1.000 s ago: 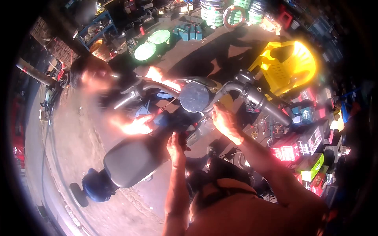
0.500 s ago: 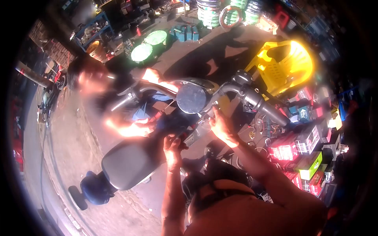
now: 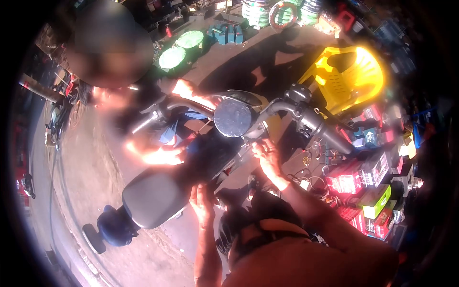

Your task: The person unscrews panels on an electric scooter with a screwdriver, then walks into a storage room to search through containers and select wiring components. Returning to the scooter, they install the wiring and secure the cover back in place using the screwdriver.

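Observation:
A two-wheeler with a dark seat (image 3: 155, 198), a round dark disc (image 3: 233, 118) between the bars and a black handlebar (image 3: 287, 106) stands in front of me. My left hand (image 3: 202, 203) is beside the near side of the seat, fingers extended upward and apparently holding nothing. Close to the frame below the disc is my right hand (image 3: 268, 160), its fingers partly bent and apart; whether they touch the frame is unclear. Across the bike, another person's hand (image 3: 165, 155) reaches over the middle, and that person's other hand (image 3: 186, 89) is by the bars.
A yellow plastic chair (image 3: 351, 83) stands beyond the right grip. Stacked boxes (image 3: 345, 177) and loose wires lie at the right. Two green round-topped things (image 3: 172, 58) and several blue blocks (image 3: 227, 34) are farther back. A dark blue piece (image 3: 114, 226) is behind the seat.
My left hand has drawn back from the bike's side, down and left, and its fingers have straightened. My right hand has moved slightly lower. The other person's head has shifted.

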The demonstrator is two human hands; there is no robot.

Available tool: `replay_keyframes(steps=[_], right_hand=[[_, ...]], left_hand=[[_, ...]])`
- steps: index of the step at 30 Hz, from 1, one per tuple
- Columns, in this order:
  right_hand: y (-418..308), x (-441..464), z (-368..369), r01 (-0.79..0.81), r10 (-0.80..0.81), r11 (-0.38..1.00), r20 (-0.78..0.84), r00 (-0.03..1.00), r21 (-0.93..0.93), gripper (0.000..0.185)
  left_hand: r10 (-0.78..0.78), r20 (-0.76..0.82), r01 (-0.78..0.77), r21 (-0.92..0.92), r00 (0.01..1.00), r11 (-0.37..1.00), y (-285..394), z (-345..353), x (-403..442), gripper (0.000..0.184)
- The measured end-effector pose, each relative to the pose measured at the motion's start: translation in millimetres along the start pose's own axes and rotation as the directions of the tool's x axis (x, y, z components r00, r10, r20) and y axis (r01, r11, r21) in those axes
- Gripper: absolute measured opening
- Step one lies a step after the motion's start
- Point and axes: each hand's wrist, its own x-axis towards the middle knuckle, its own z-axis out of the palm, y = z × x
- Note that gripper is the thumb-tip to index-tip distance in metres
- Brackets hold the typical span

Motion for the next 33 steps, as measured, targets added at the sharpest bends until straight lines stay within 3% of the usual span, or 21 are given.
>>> replay_keyframes(steps=[1, 2, 4, 6, 7, 10, 11, 15, 18, 21, 24, 25, 26, 28, 31, 33], right_hand=[[4, -10, 0, -0.083, 0.084, 0.989, -0.008, 0.996, 0.124, 0.033], [9, -21, 8, -0.083, 0.095, 0.989, -0.104, 0.99, 0.122, 0.027], [91, -21, 2, -0.008, 0.0, 0.999, -0.177, 0.984, -0.041, 0.018], [110, -30, 5, -0.289, 0.324, 0.937, -0.186, 0.927, 0.195, 0.014], [121, -32, 8, -0.406, 0.47, 0.86, -0.168, 0.867, 0.309, 0.012], [233, -12, 14, -0.543, 0.544, 0.839, -0.026, 0.839, 0.028, 0.01], [263, -8, 17, -0.557, 0.558, 0.829, -0.027, 0.829, 0.042, 0.009], [371, 33, 49, -0.551, 0.55, 0.833, -0.159, 0.82, 0.044, 0.011], [509, 102, 46, -0.481, 0.481, 0.876, -0.114, 0.869, 0.031, 0.008], [592, 152, 48, -0.123, 0.13, 0.99, -0.095, 0.987, 0.072, 0.009], [593, 182, 50, -0.115, 0.088, 0.828, 0.075, 0.993, 0.548, 0.009], [602, 189, 43, -0.135, 0.114, 0.936, 0.083, 0.99, 0.325, 0.011], [613, 190, 44, 0.03, -0.028, 0.995, -0.024, 0.999, 0.099, 0.012], [598, 174, 63, 0.28, -0.354, 0.877, -0.133, 0.926, -0.391, 0.015], [562, 160, 74, 0.298, -0.302, 0.907, 0.035, 0.953, -0.297, 0.014], [562, 163, 82, 0.441, -0.419, 0.83, 0.14, 0.897, -0.343, 0.016]], left_hand=[[0.052, 0.019, -0.054, 0.08, 0.998, 0.995, -1, -11, -11, 0.032], [0.098, 0.041, -0.103, 0.158, 0.994, 0.982, -3, -20, -21, 0.033], [0.084, 0.034, -0.091, 0.319, 0.996, 0.943, 3, -27, -41, 0.037], [0.316, 0.018, -0.269, 0.569, 0.949, 0.777, -46, -58, -50, 0.039], [0.327, -0.017, -0.246, 0.621, 0.945, 0.744, -53, -65, -57, 0.039], [0.227, -0.083, -0.133, 0.601, 0.97, 0.788, -99, -102, -61, 0.036], [0.283, -0.059, -0.181, 0.641, 0.957, 0.746, -113, -109, -57, 0.033], [0.204, -0.1, -0.087, 0.664, 0.974, 0.742, -185, -148, -30, 0.033], [0.317, -0.113, -0.157, 0.686, 0.942, 0.71, -254, -166, 11, 0.04], [0.311, -0.141, -0.156, 0.634, 0.94, 0.758, -308, -175, 49, 0.045], [0.408, -0.111, -0.255, 0.628, 0.906, 0.735, -356, -178, 92, 0.05], [0.365, -0.117, -0.247, 0.546, 0.924, 0.8, -349, -160, 102, 0.052], [0.336, -0.084, -0.249, 0.511, 0.938, 0.823, -355, -161, 113, 0.053], [0.357, -0.095, -0.274, 0.471, 0.929, 0.839, -368, -157, 131, 0.051], [0.421, -0.163, -0.334, 0.389, 0.892, 0.859, -381, -154, 152, 0.049], [0.477, -0.158, -0.381, 0.413, 0.865, 0.828, -385, -157, 153, 0.054]])
